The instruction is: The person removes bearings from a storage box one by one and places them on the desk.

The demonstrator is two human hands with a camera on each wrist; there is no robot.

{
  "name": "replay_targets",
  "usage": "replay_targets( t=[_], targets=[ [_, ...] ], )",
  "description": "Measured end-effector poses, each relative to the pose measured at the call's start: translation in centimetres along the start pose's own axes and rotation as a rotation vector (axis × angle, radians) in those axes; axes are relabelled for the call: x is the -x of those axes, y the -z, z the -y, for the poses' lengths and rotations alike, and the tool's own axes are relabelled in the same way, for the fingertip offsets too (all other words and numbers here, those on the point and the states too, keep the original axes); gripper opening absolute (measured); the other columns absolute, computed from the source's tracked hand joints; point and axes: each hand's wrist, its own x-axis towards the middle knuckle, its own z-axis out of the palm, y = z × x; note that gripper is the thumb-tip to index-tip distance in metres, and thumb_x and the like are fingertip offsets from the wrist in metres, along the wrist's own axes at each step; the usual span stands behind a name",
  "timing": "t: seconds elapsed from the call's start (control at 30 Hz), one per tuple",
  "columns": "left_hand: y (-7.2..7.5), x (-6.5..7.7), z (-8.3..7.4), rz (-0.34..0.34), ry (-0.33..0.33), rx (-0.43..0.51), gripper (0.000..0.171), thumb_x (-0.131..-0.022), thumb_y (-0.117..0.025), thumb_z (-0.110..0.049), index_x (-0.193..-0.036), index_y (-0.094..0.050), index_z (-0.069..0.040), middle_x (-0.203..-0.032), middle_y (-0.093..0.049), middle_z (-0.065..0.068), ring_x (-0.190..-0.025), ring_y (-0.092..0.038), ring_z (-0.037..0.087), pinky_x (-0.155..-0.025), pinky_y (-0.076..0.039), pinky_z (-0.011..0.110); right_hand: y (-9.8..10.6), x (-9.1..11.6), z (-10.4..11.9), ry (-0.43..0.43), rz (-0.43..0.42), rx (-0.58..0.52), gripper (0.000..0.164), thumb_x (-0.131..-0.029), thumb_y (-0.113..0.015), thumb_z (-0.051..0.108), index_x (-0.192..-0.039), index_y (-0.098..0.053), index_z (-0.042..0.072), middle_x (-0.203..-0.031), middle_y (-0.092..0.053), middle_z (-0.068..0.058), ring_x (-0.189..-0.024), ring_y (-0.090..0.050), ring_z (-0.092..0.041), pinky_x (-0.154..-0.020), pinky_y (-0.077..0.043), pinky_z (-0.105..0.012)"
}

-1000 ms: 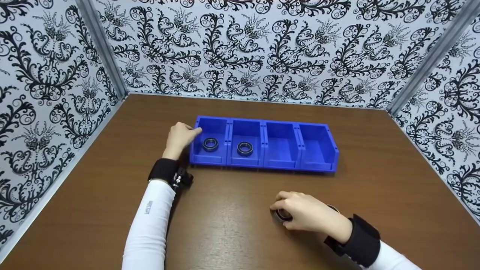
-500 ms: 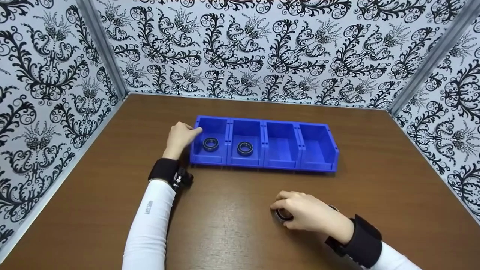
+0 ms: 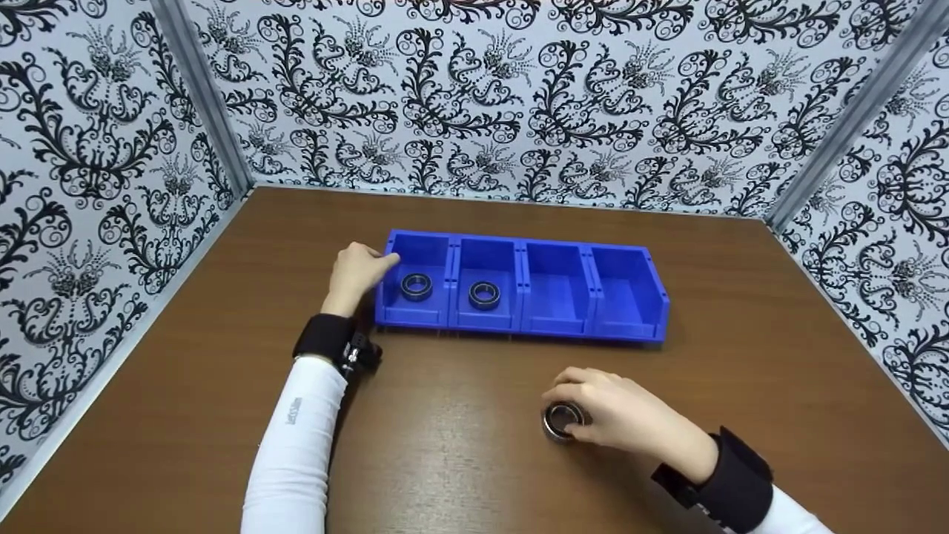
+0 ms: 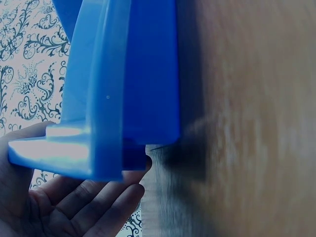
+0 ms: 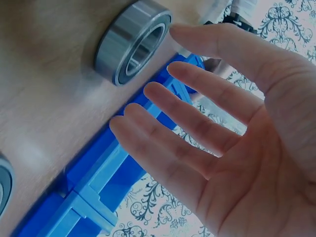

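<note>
A row of blue storage bins (image 3: 567, 325) stands on the table. Its left outer wall is held by my left hand (image 3: 357, 271); in the left wrist view the thumb (image 4: 22, 148) lies over the wall, with the other fingers on its other side. My right hand (image 3: 619, 408) is over a steel ball bearing (image 3: 551, 432) in front of the bins. In the right wrist view its fingers are extended and spread, and the thumb tip is right at the rim of the bearing (image 5: 111, 52). Another bearing (image 5: 6, 182) shows partly at that view's left edge.
One bearing (image 3: 416, 298) lies in the leftmost bin and another bearing (image 3: 484, 305) in the second. No parts show in the two right bins. Patterned panels (image 3: 474, 96) enclose the table (image 3: 445, 430) at the back and both sides.
My right hand has shifted slightly up and right, so more of the bearing below it shows. A second bearing's edge behind that wrist is now hidden. The left hand stays put.
</note>
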Motion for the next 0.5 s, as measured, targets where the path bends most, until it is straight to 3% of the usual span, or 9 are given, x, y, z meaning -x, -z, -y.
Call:
replay_targets(
  t=[0.13,0.37,0.5],
  targets=[
    [-0.1,0.0,0.0,0.004,0.001,-0.001,0.04,-0.089,-0.069,-0.043,-0.071,-0.074,-0.008,-0.078,-0.066,0.006,-0.074,-0.058,0.024,-0.062,-0.041,0.031,0.1,0.3,-0.2,-0.048,-0.029,-0.001,0.035,-0.081,-0.081,0.015,-0.116,-0.074,0.014,-0.11,-0.071,-0.001,-0.096,-0.071,-0.021,-0.075,-0.059,-0.039],
    [0.0,0.0,0.0,0.001,-0.002,-0.006,0.043,-0.089,-0.069,-0.044,-0.056,-0.059,-0.018,-0.068,-0.058,0.001,-0.07,-0.055,0.024,-0.059,-0.04,0.032,0.5,0.8,-0.8,-0.109,-0.101,0.022,0.035,-0.087,-0.078,0.018,-0.12,-0.073,0.011,-0.113,-0.071,-0.003,-0.098,-0.071,-0.021,-0.079,-0.058,-0.041],
    [0.0,-0.1,0.0,0.004,-0.003,-0.008,0.041,-0.089,-0.068,-0.044,-0.061,-0.065,-0.014,-0.069,-0.06,0.001,-0.071,-0.056,0.024,-0.06,-0.04,0.031,0.6,1.0,-1.2,-0.134,-0.15,0.034,0.036,-0.087,-0.079,0.018,-0.122,-0.072,0.011,-0.115,-0.071,-0.004,-0.1,-0.072,-0.022,-0.079,-0.059,-0.042]
  ],
)
